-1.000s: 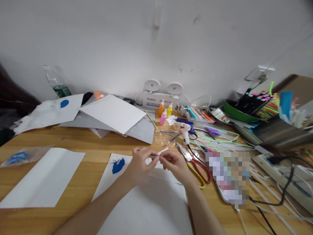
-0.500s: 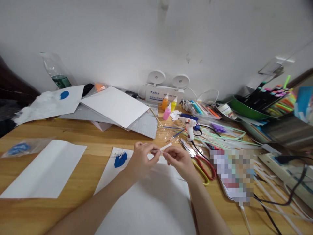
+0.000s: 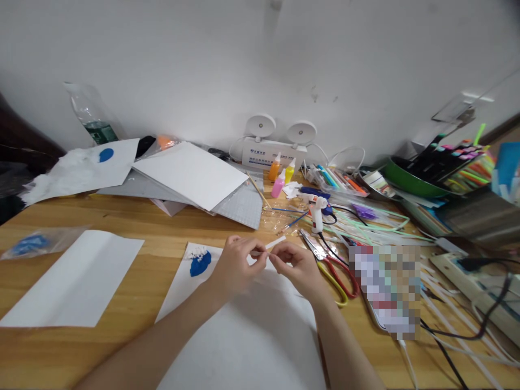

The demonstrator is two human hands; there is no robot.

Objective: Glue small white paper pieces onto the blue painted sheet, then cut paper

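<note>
My left hand [image 3: 239,264] is pinched on a thin whitish strip [image 3: 257,253]; its exact kind is too small to make out. The thumb and forefinger of my right hand [image 3: 296,266] press together at the strip's right end, almost touching the left fingertips. Both hands are above a large white sheet of paper [image 3: 244,341]. On the sheet's upper left corner sits a blue leaf-like shape [image 3: 200,264] with small white crumbly bits [image 3: 197,252] at its top. Just behind the fingers shows a short white strip [image 3: 276,242].
Red- and yellow-handled tools [image 3: 337,279] and a white glue gun [image 3: 316,214] are right of my hands. A pixelated phone-like object [image 3: 385,292] and a power strip [image 3: 479,295] lie farther right. A folded white sheet [image 3: 77,281] and a blue-filled bag [image 3: 30,245] lie left.
My right fingertips have shifted very slightly toward the left ones, and the gap between them has narrowed. The view has tilted a little; the things on the table stay put.
</note>
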